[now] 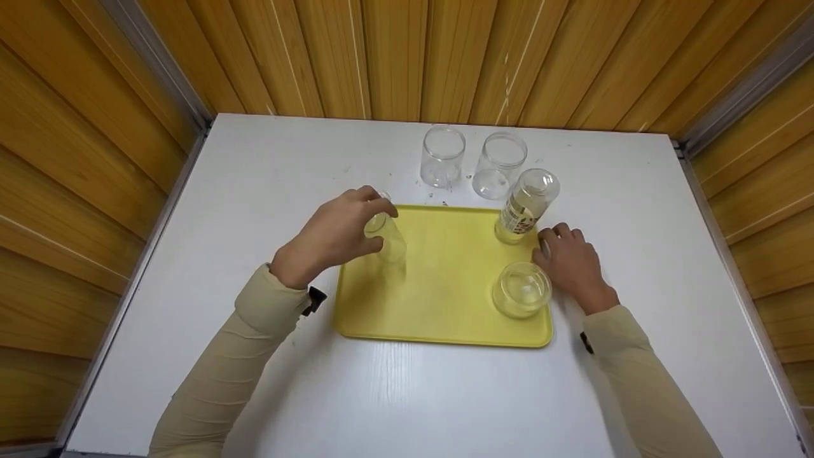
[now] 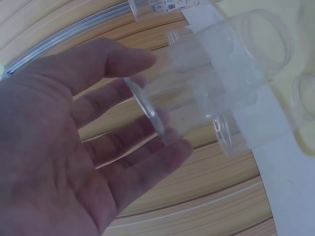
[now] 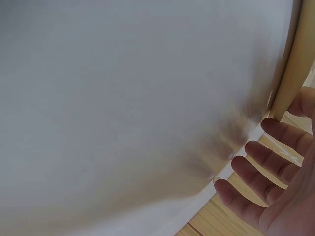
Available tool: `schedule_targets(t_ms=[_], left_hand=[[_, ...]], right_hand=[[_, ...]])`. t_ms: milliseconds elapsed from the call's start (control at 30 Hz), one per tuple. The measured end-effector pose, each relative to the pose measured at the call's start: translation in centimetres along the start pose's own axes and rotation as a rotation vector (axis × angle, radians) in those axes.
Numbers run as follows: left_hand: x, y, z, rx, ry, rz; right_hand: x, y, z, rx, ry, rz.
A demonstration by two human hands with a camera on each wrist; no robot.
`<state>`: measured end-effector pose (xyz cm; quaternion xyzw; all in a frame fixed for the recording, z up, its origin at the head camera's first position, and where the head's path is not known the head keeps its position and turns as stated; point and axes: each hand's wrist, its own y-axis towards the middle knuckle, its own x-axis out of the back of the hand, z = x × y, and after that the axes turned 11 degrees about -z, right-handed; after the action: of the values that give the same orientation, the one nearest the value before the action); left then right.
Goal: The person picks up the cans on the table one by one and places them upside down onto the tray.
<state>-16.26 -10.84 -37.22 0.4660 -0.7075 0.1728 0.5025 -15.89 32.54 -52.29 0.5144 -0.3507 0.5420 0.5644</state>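
Observation:
My left hand (image 1: 337, 229) holds a clear jar (image 1: 391, 247) by its upper end, over the left part of a yellow tray (image 1: 439, 280). In the left wrist view the thumb and fingers curve round the rounded end of this clear jar (image 2: 221, 64). My right hand (image 1: 569, 264) is at the tray's right edge, fingertips down at the white table. In the right wrist view its fingers (image 3: 280, 164) are spread and slightly bent, with the thumb beside the tray rim (image 3: 295, 59); they hold nothing.
On the tray's right side stand a short clear jar (image 1: 521, 292) and, behind it, a taller clear jar with a printed label (image 1: 524, 207). Two more clear jars, a left one (image 1: 443, 159) and a right one (image 1: 499, 168), stand behind the tray. Wood-patterned walls (image 1: 394, 57) enclose the table (image 1: 273, 165).

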Motion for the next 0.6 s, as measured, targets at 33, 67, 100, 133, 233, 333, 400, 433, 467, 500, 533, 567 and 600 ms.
schedule_targets(t_ms=[33, 67, 100, 133, 233, 333, 400, 433, 467, 500, 533, 567, 600], left_hand=[[0.0, -0.04, -0.04, -0.004, 0.008, 0.007], [0.01, -0.07, -0.09, -0.007, 0.014, 0.015], [0.0, -0.11, -0.13, -0.011, 0.021, 0.022], [0.0, -0.14, -0.18, -0.012, 0.026, 0.028], [-0.04, -0.2, -0.27, -0.019, 0.039, 0.047], [-0.15, -0.21, -0.34, -0.019, 0.056, 0.075], [-0.23, -0.22, -0.35, -0.013, 0.068, 0.093], [-0.28, -0.23, -0.35, -0.01, 0.074, 0.101], [-0.32, -0.24, -0.38, -0.005, 0.081, 0.109], [-0.36, -0.25, -0.4, 0.0, 0.087, 0.116], [-0.4, -0.26, -0.43, 0.004, 0.09, 0.122], [-0.43, -0.27, -0.47, 0.006, 0.096, 0.128], [-0.48, -0.29, -0.5, 0.01, 0.1, 0.136]], right_hand=[[-0.01, -0.01, -0.02, 0.0, 0.0, -0.001], [-0.04, -0.01, -0.04, 0.0, -0.001, -0.002], [-0.05, -0.01, -0.06, 0.0, 0.001, -0.003], [-0.06, -0.02, -0.07, 0.0, 0.001, -0.002], [-0.11, -0.02, -0.1, 0.002, -0.001, -0.004], [-0.15, -0.02, -0.13, 0.003, -0.007, -0.006], [-0.15, -0.03, -0.12, 0.005, -0.008, -0.009], [-0.15, -0.03, -0.11, 0.006, -0.007, -0.01], [-0.15, -0.02, -0.1, 0.006, -0.006, -0.011], [-0.14, -0.04, -0.08, 0.005, -0.006, -0.011], [-0.12, -0.05, -0.06, 0.005, -0.005, -0.013], [-0.09, -0.06, -0.02, 0.003, -0.002, -0.012], [-0.08, -0.07, -0.02, 0.002, -0.002, -0.012]])
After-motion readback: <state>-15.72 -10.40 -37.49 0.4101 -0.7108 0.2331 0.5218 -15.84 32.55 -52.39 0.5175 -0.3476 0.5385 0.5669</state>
